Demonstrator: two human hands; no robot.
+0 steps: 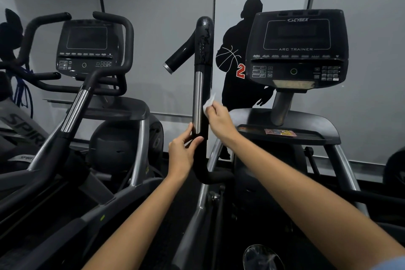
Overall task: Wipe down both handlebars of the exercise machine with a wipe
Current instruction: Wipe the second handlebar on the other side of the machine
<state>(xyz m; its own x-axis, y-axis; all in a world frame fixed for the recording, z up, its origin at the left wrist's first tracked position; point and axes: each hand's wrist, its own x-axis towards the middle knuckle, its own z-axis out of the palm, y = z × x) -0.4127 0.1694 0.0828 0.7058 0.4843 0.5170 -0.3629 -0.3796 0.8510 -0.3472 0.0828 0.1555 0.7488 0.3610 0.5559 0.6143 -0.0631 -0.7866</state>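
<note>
White wipe (pixel 209 100) is being pinched in the right hand (pixel 219 121), pressing the upright handlebar (pixel 200 94) from its three o'clock side. Left hand (pixel 183 152) is gripping that handlebar lower, at seven o'clock, fingers curled round it.

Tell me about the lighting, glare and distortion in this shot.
Head view: dim, greyish light; glare streaks run along the upright black handlebar's chrome strip; the white wipe in the right hand looks smeared; wide-angle bending curves the wall seams and stretches both forearms; the left hand is sharp.
</note>
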